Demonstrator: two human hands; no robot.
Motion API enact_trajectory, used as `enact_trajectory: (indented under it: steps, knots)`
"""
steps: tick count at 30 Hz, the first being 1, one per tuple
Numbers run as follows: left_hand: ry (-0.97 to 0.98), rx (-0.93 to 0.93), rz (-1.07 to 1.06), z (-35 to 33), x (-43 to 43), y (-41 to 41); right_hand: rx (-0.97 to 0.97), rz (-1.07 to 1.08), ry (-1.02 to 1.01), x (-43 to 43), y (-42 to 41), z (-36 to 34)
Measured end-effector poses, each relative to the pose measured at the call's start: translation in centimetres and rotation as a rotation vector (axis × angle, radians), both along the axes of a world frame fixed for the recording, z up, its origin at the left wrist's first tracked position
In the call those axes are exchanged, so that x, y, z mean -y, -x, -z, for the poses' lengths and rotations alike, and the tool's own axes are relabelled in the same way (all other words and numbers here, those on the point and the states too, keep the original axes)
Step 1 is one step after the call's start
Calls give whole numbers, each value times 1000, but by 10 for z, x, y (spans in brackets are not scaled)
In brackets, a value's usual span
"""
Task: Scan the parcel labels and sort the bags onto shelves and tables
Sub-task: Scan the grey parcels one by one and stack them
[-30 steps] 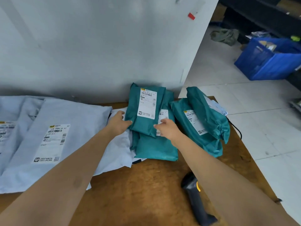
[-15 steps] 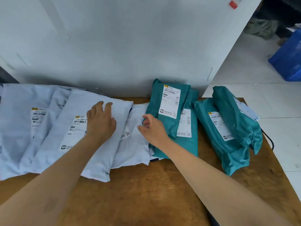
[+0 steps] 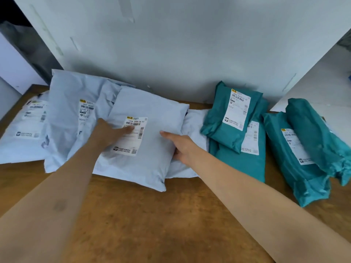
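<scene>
A pale blue parcel bag lies on top of the pile in the middle of the wooden table, its white label facing up. My left hand rests flat on the bag, fingertips on the label's barcode. My right hand holds the bag's right edge, one finger stretched on top and the thumb tucked at the edge. Two teal bags are stacked to the right, two more teal bags further right. No scanner is in view.
More pale bags with labels overlap to the left, and a white bag lies under the middle one. A grey wall panel stands right behind the table. Bare wood lies in front of the bags.
The view has swung left. My left hand slid onto the pale bag's label. My right hand left the teal stack and took the pale bag's right edge. The scanner has dropped out of view.
</scene>
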State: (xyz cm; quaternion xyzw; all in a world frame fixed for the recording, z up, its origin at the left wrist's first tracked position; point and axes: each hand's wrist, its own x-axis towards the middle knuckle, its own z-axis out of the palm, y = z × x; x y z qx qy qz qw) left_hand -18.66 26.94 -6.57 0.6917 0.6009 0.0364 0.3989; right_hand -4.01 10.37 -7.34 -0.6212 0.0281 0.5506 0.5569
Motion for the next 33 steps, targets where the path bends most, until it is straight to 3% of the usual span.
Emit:
enact_trajectory:
  steps: [4,7,11,14,18,23,26,29,33]
  knots:
    - [159,104,-13,-17,17,25,109,64,60,22,15,-7]
    - [172,230,-42,-19,62,42,162,73,33,62,20,-15]
    - [334,525,-4,-1,134,73,212,139,42,140,49,-11]
    - [503,502,52,31,175,104,303,62,208,194,70,4]
    - [560,402,44,55,206,120,664,78,503,237,81,12]
    - [640,444,-86,65,214,125,1049,41,805,279,75,19]
    - [511,343,-49,67,221,124,956,-75,1036,297,60,27]
    - [376,362,-74,63,233,121,784,-38,1035,309,42,31]
    - [252,331,-33,58,249,125,727,-79,1005,319,27,34]
